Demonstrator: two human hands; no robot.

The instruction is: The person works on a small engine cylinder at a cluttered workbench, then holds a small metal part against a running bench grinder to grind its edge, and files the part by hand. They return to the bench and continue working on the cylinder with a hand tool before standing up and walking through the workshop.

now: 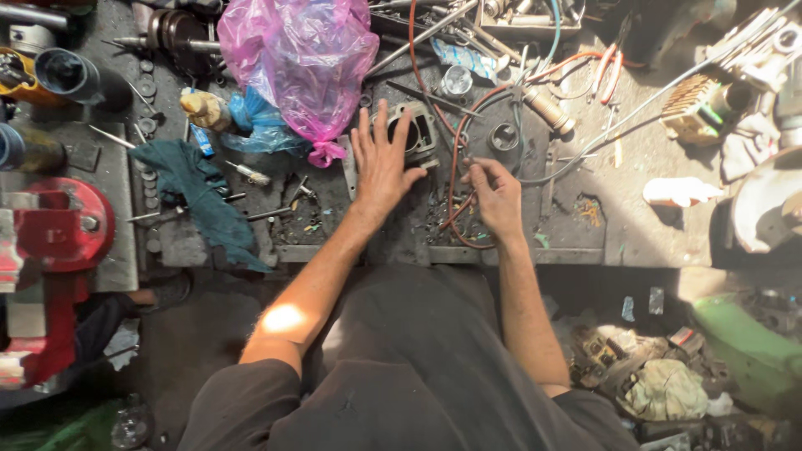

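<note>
Cylinder block (415, 132) on the bench (576, 200) looks heavy and greasy under our spread-flat left hand (381, 163), so we'd grab its rim, while our right hand (494, 194) pinches something tiny beside the red wire (455, 171).

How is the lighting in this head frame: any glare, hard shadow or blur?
Head view: hard sunlight from the right washes out the ground and leaves a bright patch on the left forearm; the left hand and right hand are sharp; lower-left corner sits in deep shadow; edges look slightly bowed.

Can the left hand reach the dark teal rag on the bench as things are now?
Probably yes: the left hand lies flat by the metal cylinder block, and only small loose bolts lie between it and the teal rag.
</note>
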